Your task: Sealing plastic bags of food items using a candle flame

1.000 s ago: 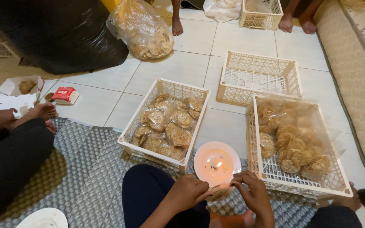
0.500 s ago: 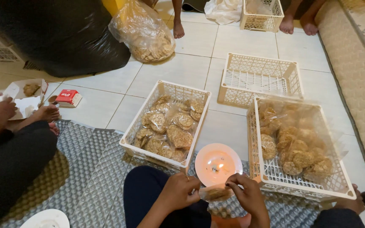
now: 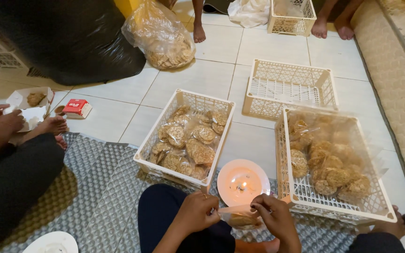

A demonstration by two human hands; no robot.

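Over the last second the left hand [image 3: 198, 212] and the right hand [image 3: 273, 218] have drawn back from the lit candle [image 3: 243, 187] on its white plate [image 3: 242, 180], toward the person's lap, with the clear plastic packet [image 3: 240, 218] of crackers pinched between them; the packet now sits just below the plate's near rim rather than over it. At the left edge, another person's hands [image 3: 1, 119] have risen from the leg and reached toward the open white box [image 3: 26, 100] on the tiles.
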